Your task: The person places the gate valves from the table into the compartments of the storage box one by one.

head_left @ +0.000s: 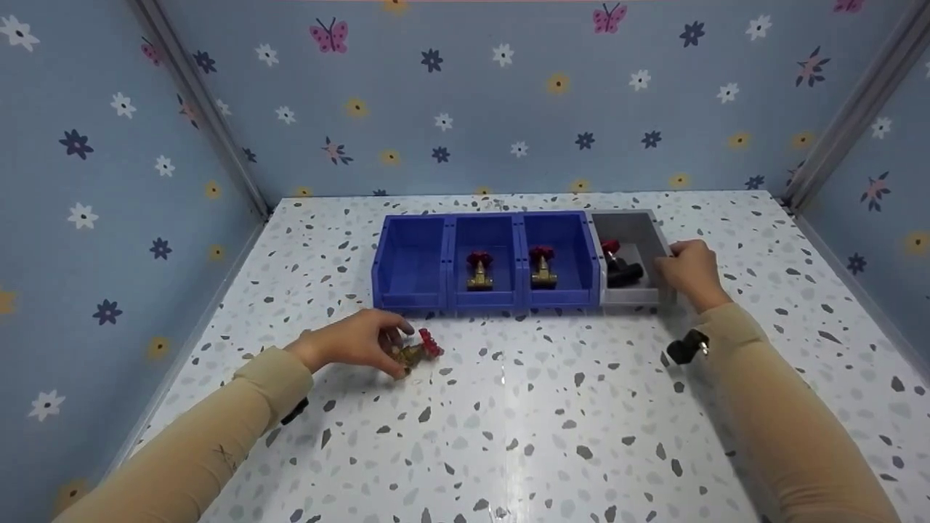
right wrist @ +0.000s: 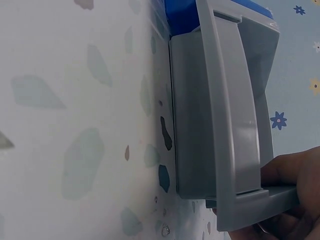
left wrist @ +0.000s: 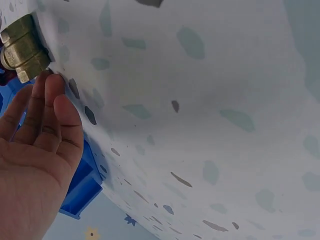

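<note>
A brass valve with a red handwheel [head_left: 429, 343] lies on the speckled table, in front of the blue bins. Beside it is my left hand [head_left: 363, 340], thumb and fingers spread around the near end of the brass body [left wrist: 26, 47]. In the left wrist view the fingers are fairly straight, with their tips at the brass; the thumb is hidden there. My right hand [head_left: 690, 272] grips the right wall of the grey bin [right wrist: 192, 120], thumb inside and fingers outside. Inside that bin lies a black T-shaped piece [head_left: 623, 274] with a red handwheel.
Three blue bins stand in a row, joined to the grey one. The middle blue bin [head_left: 483, 299] and the right blue bin [head_left: 558, 298] each hold a red-handled brass valve; the left blue bin [head_left: 410, 299] shows a bare floor. Patterned walls [head_left: 494, 102] enclose the table.
</note>
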`<state>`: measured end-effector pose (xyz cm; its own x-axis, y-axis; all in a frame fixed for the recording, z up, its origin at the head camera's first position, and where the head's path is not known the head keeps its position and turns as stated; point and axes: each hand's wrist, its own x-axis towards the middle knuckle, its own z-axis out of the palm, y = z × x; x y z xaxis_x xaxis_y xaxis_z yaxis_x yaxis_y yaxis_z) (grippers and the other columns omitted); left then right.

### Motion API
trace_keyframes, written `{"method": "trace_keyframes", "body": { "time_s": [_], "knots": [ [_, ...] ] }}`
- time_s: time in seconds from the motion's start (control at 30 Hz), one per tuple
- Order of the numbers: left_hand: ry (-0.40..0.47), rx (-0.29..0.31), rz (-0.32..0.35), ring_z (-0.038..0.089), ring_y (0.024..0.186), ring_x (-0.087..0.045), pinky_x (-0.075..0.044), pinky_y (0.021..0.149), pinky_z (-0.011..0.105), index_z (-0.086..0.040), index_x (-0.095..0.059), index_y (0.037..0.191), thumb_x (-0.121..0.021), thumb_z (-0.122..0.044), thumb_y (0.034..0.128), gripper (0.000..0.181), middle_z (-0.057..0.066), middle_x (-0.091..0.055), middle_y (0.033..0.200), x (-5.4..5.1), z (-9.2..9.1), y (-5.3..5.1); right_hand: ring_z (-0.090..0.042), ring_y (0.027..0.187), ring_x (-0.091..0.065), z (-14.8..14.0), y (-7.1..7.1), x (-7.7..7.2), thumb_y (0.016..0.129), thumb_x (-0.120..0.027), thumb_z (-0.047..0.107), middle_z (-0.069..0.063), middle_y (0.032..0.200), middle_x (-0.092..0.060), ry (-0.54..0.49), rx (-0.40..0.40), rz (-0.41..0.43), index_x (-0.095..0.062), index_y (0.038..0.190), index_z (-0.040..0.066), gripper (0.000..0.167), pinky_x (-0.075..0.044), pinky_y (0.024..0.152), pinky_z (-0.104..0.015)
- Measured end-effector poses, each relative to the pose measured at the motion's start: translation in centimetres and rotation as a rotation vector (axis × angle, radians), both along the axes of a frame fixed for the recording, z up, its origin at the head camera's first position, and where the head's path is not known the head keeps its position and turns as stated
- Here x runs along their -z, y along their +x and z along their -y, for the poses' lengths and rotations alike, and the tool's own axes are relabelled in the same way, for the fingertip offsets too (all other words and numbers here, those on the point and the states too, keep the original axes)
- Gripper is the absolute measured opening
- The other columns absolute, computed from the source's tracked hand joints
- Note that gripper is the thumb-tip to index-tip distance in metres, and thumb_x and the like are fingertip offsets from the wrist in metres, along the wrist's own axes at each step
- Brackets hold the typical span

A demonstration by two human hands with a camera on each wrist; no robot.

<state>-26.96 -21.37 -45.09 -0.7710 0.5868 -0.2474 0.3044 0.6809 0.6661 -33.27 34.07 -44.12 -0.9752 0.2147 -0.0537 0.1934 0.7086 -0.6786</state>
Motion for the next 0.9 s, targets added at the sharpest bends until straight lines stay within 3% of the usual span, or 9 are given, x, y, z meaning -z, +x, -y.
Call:
{"method": "trace_keyframes", "body": {
  "time_s": [0.2,0.47,0.7,0.9],
  "knots": [
    [-0.023,0.023,-0.004,0.018,0.100,-0.069,-0.059,0.093,0.038,-0.004,-0.070,0.139,-0.099,-0.028,0.0767,0.073,0.006,-0.075,0.113,0.27,-0.04,-0.05,-0.037,0.108,-0.074,0.02,0.11,0.19,0.099,-0.058,0.015,-0.035,0.127,-0.073,0.014,0.003,-0.029,-0.068,0.135,-0.015,0.048,-0.060,0.084,-0.038],
    [-0.056,0.033,0.002,0.021,0.107,-0.065,-0.055,0.098,0.041,-0.010,-0.074,0.135,-0.100,-0.029,0.0757,0.067,0.006,-0.072,0.117,0.40,-0.19,0.11,-0.042,0.108,-0.075,0.08,0.14,0.35,0.099,-0.058,0.014,-0.037,0.126,-0.072,0.021,-0.006,-0.061,-0.070,0.133,-0.014,0.046,-0.062,0.090,-0.049],
    [-0.076,0.038,-0.002,0.021,0.110,-0.063,-0.054,0.103,0.045,-0.011,-0.077,0.129,-0.099,-0.030,0.0765,0.059,0.005,-0.070,0.120,0.47,-0.35,0.20,-0.039,0.104,-0.075,0.01,0.14,0.48,0.098,-0.058,0.014,-0.036,0.122,-0.074,0.029,-0.003,-0.078,-0.071,0.130,-0.015,0.045,-0.062,0.085,-0.044],
    [-0.072,0.047,-0.014,0.021,0.110,-0.062,-0.053,0.102,0.044,-0.014,-0.079,0.126,-0.099,-0.030,0.0767,0.055,0.004,-0.070,0.118,0.57,-0.27,0.05,-0.043,0.109,-0.075,0.14,0.25,0.50,0.098,-0.057,0.014,-0.036,0.125,-0.073,0.011,-0.002,-0.072,-0.069,0.132,-0.015,0.046,-0.062,0.092,-0.052]
  ]
}}
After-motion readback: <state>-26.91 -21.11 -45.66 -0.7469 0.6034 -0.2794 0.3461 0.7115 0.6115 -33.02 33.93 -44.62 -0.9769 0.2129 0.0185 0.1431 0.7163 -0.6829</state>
